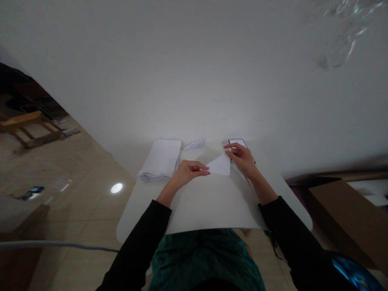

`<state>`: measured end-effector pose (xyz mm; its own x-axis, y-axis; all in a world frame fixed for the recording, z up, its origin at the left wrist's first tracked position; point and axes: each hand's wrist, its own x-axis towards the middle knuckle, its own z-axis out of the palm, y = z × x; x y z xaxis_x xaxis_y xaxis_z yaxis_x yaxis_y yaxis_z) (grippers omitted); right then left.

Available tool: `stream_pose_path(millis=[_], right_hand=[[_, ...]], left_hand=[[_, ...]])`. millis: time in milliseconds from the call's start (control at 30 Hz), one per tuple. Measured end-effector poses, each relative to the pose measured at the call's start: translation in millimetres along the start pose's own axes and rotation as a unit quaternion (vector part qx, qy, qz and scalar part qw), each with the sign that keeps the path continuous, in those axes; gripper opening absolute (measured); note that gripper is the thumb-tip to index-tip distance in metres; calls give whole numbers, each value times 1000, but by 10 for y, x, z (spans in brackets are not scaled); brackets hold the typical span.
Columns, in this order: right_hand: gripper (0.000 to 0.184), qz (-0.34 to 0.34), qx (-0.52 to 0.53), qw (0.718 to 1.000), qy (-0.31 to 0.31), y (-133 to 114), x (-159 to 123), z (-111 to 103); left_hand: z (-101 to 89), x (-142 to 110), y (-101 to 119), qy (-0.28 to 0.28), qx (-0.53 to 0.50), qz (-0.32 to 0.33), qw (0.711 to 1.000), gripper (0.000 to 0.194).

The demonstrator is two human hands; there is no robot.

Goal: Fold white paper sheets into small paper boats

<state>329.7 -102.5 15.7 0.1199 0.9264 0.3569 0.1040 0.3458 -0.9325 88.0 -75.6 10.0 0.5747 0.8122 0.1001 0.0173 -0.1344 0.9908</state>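
Observation:
A small folded sheet of white paper (220,165), roughly triangular with crease lines, is stretched between my two hands above the table. My left hand (191,169) pinches its pointed left corner between thumb and fingers. At the upper right corner, my right hand (241,157) grips the paper with thumb and index finger. Partly hidden behind the right hand lies a phone (238,142) with a bright screen. To the left of my left hand rests a thick stack of white paper (162,157).
The white table (209,206) stands against a pale wall (194,81). A crumpled or folded white paper piece (195,143) lies at its back edge. A cardboard box (348,218) is on the right, a wooden stool (28,123) far left, and a grey cable (60,244) crosses the lower left.

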Motion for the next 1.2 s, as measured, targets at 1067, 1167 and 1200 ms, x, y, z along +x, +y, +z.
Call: stream_pose_path(millis=[1067,1167,1200], right_hand=[[35,34,-109,993,-36,157,-33,52],[34,38,-126,989,-60,159,-59,81],[33,34,-127,989,-64,158,-62,84]], left_hand=[[-21,134,-150,252,-20,31,967,38],[-52,138,-173,293,-16,50,955,40],[-55,141,-185,296,-20,47,954,40]])
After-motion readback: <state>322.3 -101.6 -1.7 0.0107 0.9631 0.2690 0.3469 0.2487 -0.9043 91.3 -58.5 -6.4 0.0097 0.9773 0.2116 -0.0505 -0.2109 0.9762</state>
